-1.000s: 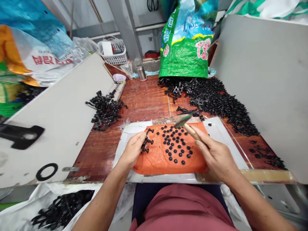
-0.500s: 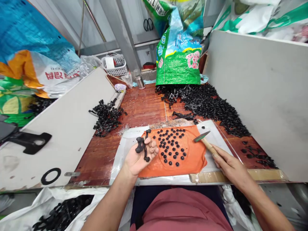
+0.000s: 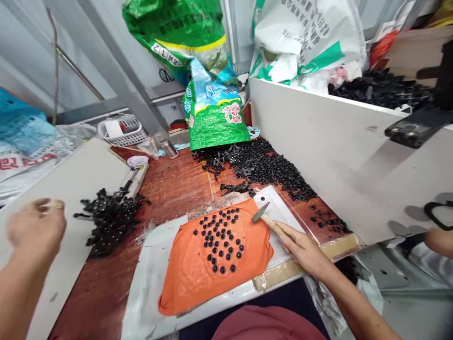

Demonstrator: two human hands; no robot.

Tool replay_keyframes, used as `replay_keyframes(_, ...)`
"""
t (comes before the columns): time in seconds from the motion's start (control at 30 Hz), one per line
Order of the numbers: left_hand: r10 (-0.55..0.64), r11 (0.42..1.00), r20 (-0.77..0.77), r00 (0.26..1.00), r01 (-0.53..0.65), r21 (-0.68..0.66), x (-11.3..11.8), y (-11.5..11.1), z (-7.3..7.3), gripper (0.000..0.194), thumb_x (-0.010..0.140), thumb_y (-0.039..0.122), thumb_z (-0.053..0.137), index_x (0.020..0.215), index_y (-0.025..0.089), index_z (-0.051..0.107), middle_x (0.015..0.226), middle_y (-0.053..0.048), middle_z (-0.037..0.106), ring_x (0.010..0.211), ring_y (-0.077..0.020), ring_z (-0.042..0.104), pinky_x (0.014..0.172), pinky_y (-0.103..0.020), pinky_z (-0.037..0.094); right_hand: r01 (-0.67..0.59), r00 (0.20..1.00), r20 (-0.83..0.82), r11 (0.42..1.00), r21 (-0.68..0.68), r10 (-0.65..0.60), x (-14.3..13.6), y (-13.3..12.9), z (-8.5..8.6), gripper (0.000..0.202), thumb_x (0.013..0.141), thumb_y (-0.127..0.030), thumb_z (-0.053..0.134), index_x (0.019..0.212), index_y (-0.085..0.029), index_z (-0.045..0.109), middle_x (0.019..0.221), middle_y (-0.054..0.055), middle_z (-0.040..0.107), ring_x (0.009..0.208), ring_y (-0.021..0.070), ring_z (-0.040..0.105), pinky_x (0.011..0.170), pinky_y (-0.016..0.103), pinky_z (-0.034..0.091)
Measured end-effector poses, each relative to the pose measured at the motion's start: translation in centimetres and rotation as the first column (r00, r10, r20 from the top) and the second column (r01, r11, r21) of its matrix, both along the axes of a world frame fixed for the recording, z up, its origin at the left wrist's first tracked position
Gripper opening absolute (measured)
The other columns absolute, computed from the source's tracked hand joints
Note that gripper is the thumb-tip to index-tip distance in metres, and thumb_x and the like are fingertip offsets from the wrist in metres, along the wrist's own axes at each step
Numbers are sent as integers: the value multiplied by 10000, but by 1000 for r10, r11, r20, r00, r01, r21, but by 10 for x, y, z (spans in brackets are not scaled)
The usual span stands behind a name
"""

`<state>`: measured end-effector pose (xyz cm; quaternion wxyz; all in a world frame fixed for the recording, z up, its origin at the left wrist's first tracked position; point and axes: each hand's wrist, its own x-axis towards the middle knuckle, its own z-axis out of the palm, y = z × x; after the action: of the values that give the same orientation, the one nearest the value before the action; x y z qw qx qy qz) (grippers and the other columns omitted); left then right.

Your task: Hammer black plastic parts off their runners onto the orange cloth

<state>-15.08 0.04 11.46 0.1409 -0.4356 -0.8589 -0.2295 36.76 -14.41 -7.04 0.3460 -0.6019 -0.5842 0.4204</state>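
My right hand [image 3: 300, 245] is closed around the wooden handle of a small hammer [image 3: 272, 224], whose dark green head lies over the right edge of an orange cloth [image 3: 187, 264]. On the cloth stand many small round black parts [image 3: 226, 244], set apart from one another. My left hand [image 3: 37, 226] is up at the far left, over the grey board, somewhat blurred. Its fingers are loosely bent and apart, and no black part shows in it. Closest to it is a heap of joined black pieces [image 3: 111, 219] on the table.
A large pile of black parts [image 3: 272, 167] spreads below a green bag [image 3: 219, 125]. Grey boards flank the table, the right board [image 3: 318, 156] standing tall. A white basket [image 3: 122, 132] and a metal-based jar [image 3: 166, 145] stand at the back. A person's bare limb [image 3: 439, 241] shows at the right edge.
My left hand has gone from the cloth to the far left, and the black pieces that lay in it no longer show. The view has turned right. The right hand still holds the hammer.
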Motion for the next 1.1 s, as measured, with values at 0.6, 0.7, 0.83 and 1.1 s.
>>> replay_keyframes(0.6, -830, 258, 456, 321, 946, -196, 268, 126, -146, 82, 751, 186, 691, 746, 210, 613, 929, -85, 700, 1010, -255, 618, 974, -363, 455, -43, 998, 45, 998, 36, 41, 0, -1, -1, 503, 1012, -489, 457, 1441, -280, 616, 1396, 52, 673, 1224, 303, 661, 1007, 376, 517)
replay_keyframes(0.7, -761, 356, 554, 338, 931, -79, 251, 129, -135, 114, 734, 219, 671, 750, 214, 558, 840, -50, 650, 929, -235, 605, 917, -359, 464, -43, 998, 41, 999, 30, 42, 0, -1, -2, 513, 1013, -508, 444, 1442, -284, 615, 1403, 54, 668, 1238, 307, 651, 1035, 395, 500)
replay_keyframes(0.83, -640, 444, 731, 238, 890, 99, 227, 104, -113, 230, 725, 339, 646, 877, 221, 522, 739, 16, 582, 739, -175, 582, 754, -305, 486, -38, 998, 58, 999, 24, 36, 0, -1, -2, 516, 1013, -519, 437, 1430, -281, 625, 1345, 57, 705, 1168, 307, 684, 978, 394, 525)
replay_keyframes(1.1, -462, 527, 884, -67, 781, 335, 195, 0, -87, 454, 820, 606, 651, 960, 176, 604, 622, 63, 437, 580, -110, 430, 618, -232, 427, -30, 994, 110, 999, 39, 25, 0, 0, 0, 568, 1000, -569, 442, 1434, -251, 624, 867, 26, 771, 788, 252, 715, 703, 317, 549)
